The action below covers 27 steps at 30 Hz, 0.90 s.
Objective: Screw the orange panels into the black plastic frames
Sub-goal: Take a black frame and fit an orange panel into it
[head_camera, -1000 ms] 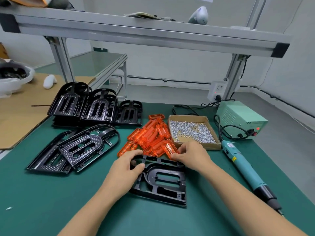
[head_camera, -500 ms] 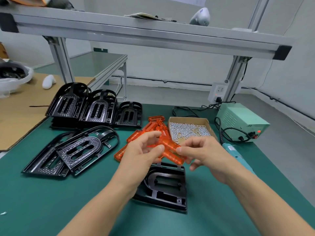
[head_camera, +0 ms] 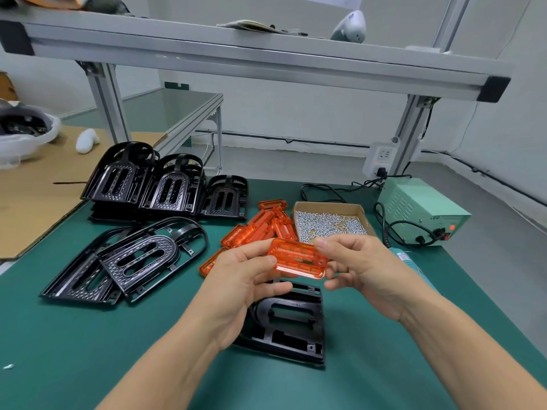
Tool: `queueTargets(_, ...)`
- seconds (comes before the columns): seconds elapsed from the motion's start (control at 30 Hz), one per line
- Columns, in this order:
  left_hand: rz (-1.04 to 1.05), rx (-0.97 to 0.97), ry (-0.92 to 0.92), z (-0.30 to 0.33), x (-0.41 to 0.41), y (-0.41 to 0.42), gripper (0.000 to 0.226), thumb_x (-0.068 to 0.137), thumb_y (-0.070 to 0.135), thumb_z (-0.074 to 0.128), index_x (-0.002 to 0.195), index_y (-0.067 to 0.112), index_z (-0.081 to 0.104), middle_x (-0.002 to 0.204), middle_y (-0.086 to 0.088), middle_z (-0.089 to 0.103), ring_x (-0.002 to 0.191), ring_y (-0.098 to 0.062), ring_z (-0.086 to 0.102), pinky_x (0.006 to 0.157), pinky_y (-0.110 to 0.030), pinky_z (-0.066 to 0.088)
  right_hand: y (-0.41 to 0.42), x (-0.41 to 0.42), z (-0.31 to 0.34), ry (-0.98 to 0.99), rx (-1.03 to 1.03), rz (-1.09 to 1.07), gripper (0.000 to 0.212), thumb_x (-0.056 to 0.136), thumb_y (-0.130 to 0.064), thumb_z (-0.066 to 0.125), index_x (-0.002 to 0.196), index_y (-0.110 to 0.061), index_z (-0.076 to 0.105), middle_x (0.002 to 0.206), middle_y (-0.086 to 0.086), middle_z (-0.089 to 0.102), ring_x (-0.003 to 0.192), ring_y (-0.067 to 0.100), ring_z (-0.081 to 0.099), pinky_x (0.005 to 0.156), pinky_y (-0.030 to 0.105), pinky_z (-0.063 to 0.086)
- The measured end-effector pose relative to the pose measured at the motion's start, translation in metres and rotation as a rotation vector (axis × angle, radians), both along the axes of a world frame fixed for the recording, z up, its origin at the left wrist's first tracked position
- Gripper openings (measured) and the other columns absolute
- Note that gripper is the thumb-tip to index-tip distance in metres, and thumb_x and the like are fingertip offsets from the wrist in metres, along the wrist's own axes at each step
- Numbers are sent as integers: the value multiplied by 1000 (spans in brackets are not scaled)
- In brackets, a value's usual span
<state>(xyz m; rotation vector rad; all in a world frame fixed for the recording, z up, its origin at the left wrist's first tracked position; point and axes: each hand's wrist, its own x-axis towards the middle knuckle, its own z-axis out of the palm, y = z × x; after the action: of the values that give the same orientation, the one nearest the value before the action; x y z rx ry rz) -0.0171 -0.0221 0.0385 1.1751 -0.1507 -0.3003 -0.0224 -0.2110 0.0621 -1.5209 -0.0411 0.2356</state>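
Now both hands hold one orange panel (head_camera: 299, 258) above the black plastic frame (head_camera: 288, 324).

Left hand (head_camera: 245, 279) and right hand (head_camera: 361, 270) each pinch an end; the frame lies on the green mat (head_camera: 88, 350).

The orange panel (head_camera: 297, 258) is looking like glossy, see-through plastic; the black frame (head_camera: 288, 327) is showing smooth, shiny plastic; the table (head_camera: 88, 350) is wearing a matt green mat.
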Motion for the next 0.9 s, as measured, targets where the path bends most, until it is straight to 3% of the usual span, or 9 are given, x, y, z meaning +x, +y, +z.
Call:
queueTargets(0.17,-8,-32,12,-2,1,0,32,90,-4,51,85,13,78,92,-11,74,77,-18,71,60,-24,55,-1,-1,-1,15,43,-13,35,69,-31,74,88,-2,70,68,5,65,52,7,57,51,18,54)
queueTargets(0.3,15,-63,28,-5,2,-5,20,82,-3,60,93,8,73,89,-11,73,74,-17,68,59,-24,56,-2,-3,-3,3,50,-29,22,69,-27,74,80,-8,72,67,7,65,51,8,57,51,20,54)
queueTargets(0.43,47,-96,31,-6,2,-7,44,65,3,69,108,4,59,89,-12,72,71,-14,68,59,-23,57,-3,-4,-6,-57,10,-58,15,69,-24,74,77,-11,74,67,6,64,53,9,58,52,21,53)
queueTargets(0.77,38,-39,25,-11,-1,-4,43,69,-2,70,110,7,59,91,-15,71,71,-15,67,58,-22,56,-3,-5,-10,-173,-111,-69,9,71,-23,73,71,-14,74,59,4,61,53,10,57,54,22,52)
queueTargets(0.83,34,40,-11,-13,-1,-1,43,69,-2,72,109,10,61,94,-11,72,76,-15,68,62,-22,56,-4,-4,-11,-188,-179,-62,7,77,-18,73,70,-14,73,57,1,61,52,9,57,54,21,52)
queueTargets(0.9,109,311,-173,-18,2,6,41,72,-3,74,105,19,64,94,0,72,84,-9,67,72,-19,54,-6,-2,-15,-205,-277,-68,16,84,-9,70,69,-14,71,56,-1,60,50,8,56,53,21,51)
